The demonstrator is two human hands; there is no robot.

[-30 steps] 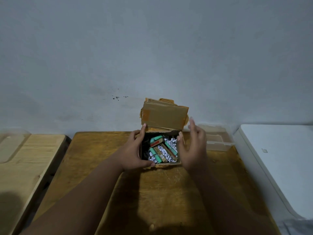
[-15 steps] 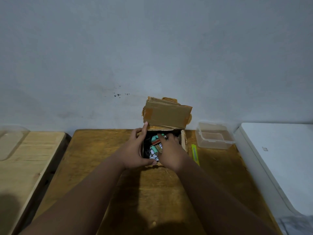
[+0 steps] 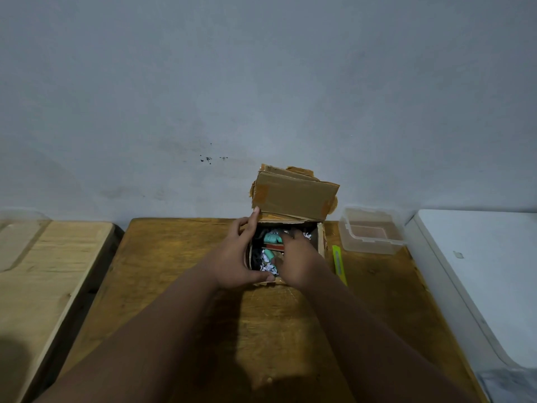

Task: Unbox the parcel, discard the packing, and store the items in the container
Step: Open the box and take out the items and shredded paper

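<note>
An open cardboard box [image 3: 294, 196] stands at the far middle of the wooden table [image 3: 174, 257], its flaps raised at the back. Inside lie green cylindrical items [image 3: 272, 237], a brown-red stick-like item [image 3: 273, 247] and white shredded paper [image 3: 268, 267]. My left hand [image 3: 235, 257] grips the box's left wall, thumb along the front edge. My right hand [image 3: 296, 257] reaches down into the box over the items; its fingertips are hidden, so whether it holds anything cannot be told. A clear plastic container [image 3: 370, 231] stands right of the box.
A yellow-green utility knife [image 3: 338, 261] lies on the table between box and container. A lighter wooden table [image 3: 43, 271] stands at the left, a white appliance top [image 3: 488, 271] at the right. A grey wall rises right behind the table.
My right hand moved from the box's right side into the box, uncovering the plastic container and the knife. It now sits slightly deeper among the items. My left hand kept its grip.
</note>
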